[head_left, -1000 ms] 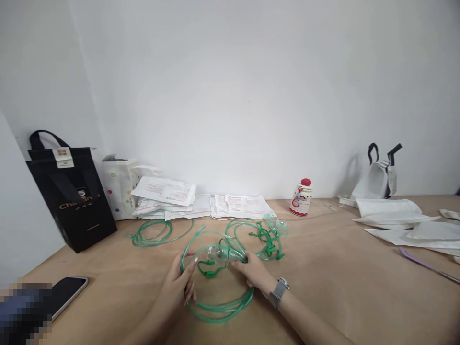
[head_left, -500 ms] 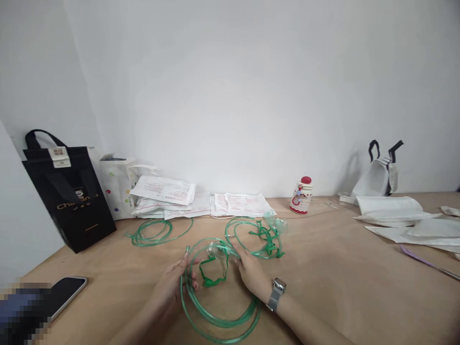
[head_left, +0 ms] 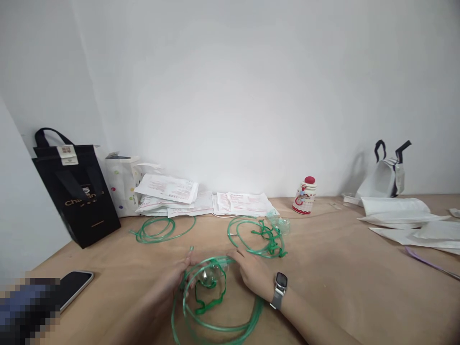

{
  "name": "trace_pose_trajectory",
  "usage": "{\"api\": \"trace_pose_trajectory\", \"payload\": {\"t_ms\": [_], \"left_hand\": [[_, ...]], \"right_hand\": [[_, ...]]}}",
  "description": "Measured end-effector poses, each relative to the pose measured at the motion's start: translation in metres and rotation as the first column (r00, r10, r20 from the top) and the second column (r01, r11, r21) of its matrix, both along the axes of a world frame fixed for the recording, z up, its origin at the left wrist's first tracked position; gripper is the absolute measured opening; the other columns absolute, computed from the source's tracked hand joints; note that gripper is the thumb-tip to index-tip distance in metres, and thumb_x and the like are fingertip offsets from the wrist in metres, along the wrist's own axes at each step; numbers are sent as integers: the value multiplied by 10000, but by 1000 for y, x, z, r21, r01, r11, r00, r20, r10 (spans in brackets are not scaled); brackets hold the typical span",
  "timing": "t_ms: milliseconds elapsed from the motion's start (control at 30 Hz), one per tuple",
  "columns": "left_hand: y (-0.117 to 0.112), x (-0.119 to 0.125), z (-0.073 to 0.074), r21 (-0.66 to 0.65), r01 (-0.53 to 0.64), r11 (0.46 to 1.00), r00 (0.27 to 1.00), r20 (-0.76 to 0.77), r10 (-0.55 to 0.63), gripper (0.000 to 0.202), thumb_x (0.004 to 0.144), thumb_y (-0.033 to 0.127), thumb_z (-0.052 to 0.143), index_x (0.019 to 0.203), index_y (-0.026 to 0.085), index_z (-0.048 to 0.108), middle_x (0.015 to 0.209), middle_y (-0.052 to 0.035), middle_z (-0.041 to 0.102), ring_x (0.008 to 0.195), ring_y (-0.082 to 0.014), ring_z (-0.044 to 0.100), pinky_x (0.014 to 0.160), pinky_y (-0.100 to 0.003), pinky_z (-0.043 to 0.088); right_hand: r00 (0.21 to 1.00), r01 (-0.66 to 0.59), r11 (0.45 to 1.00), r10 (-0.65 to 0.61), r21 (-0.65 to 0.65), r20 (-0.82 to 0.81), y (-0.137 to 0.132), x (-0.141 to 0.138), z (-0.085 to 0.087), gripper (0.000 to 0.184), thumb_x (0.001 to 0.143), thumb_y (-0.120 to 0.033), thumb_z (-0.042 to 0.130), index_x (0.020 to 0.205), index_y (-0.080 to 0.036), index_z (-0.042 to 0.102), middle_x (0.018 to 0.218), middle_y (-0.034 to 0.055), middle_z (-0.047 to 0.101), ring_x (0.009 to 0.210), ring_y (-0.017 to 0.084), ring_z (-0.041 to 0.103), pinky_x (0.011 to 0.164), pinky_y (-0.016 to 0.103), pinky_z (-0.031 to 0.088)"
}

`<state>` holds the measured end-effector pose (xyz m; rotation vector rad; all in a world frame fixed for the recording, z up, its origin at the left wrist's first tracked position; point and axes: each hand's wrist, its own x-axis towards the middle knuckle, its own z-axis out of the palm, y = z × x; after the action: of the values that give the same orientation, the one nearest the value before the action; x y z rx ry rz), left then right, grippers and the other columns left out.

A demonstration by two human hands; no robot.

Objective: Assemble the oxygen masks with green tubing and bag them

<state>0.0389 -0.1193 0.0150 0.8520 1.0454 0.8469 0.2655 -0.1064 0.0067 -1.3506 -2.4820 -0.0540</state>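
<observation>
My left hand (head_left: 185, 273) is closed around the left side of a coil of green tubing (head_left: 219, 328), with one tube end poking up above the fingers. On the coil's upper right, my right hand (head_left: 247, 268), a watch on its wrist, grips the same tubing; its fingertips are partly hidden. Between the hands hangs a clear oxygen mask (head_left: 209, 276) with a green elastic strap (head_left: 209, 304) looping below it. Just beyond my right hand lies a second clear mask (head_left: 282, 224) with its own coiled tubing (head_left: 237, 239).
Another green tubing coil (head_left: 154, 235) lies back left, before white printed packets (head_left: 168, 189). A black bag (head_left: 81, 201) and a phone (head_left: 75, 287) are at left. A red-topped bottle (head_left: 304, 196), white pouches (head_left: 395, 208) and purple-handled scissors (head_left: 424, 258) are right.
Both hands have come down toward me with the tubing coil. The coil's top has dropped, and the mask and strap hang lower in view. The camera has shifted slightly.
</observation>
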Motion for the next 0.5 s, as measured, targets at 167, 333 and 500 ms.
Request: {"api": "trace_pose_trajectory", "payload": {"t_ms": [167, 333, 500], "left_hand": [[-6, 11, 5, 14, 95, 995, 988, -126, -93, 530, 741, 599, 366, 564, 132, 546, 288, 76, 342, 254, -50, 282, 322, -166, 199], [-5, 10, 1, 373, -105, 922, 953, -227, 201, 296, 671, 464, 583, 762, 182, 591, 474, 57, 499, 421, -109, 475, 446, -190, 340], [-1, 4, -14, 544, -27, 839, 918, -319, 236, 112, 695, 317, 575, 747, 238, 635, 778, -40, 680, 912, -263, 554, 780, -302, 388]], "right_hand": [[994, 41, 998, -45, 40, 98, -4, -9, -3, 498, 745, -12, 336, 1176, -251, 403, 968, 52, 560, 706, 152, 552, 547, 232, 342], [992, 40, 995, -51, 94, 119, -4, -13, -7, 247, 816, -107, 363, 1008, -184, 498, 917, 66, 568, 671, 155, 544, 515, 245, 326], [996, -15, 985, 0, 171, 88, -2, -18, -9, 251, 843, -186, 370, 1075, -139, 454, 936, 91, 574, 706, 172, 539, 517, 249, 362]]}}
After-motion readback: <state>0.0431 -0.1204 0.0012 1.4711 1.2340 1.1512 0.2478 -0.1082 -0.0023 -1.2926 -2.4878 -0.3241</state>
